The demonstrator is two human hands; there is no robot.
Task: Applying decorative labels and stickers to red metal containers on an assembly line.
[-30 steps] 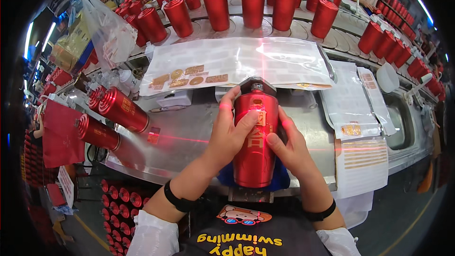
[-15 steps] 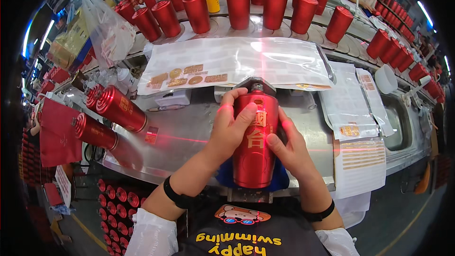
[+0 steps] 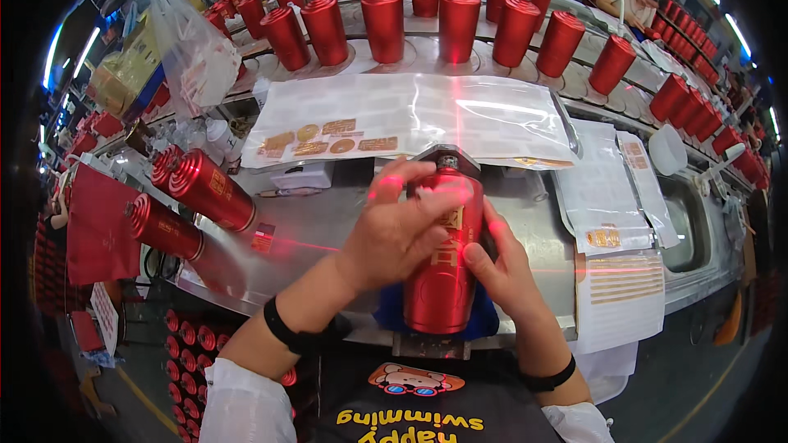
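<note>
A red bottle (image 3: 443, 267) lies on its side on the steel counter (image 3: 328, 230), its neck pointing away from the person and its base resting on a blue cushion (image 3: 484, 320) at the counter's near edge. The left hand (image 3: 402, 230) lies across the bottle's left flank and top, fingers spread and pressed flat over the gold lettering, not closed around it. The right hand (image 3: 501, 267) cups the bottle's right side, thumb laid on the front face and fingers curled behind it. A thin red laser line crosses the counter and both hands. Just beyond the bottle's neck lies a clear plastic sheet (image 3: 460, 115) over white paper, with gold stickers (image 3: 324, 139) at its left end. To the left of the bottle, three more red bottles (image 3: 205, 193) lie tilted on the counter. Beyond the sheet, a curved row of upright red bottles (image 3: 460, 20) stands on a conveyor. To the right of the bottle lie white label sheets (image 3: 611, 197), one with gold strips (image 3: 620, 287), and a sink (image 3: 689, 221) beside them.
</note>
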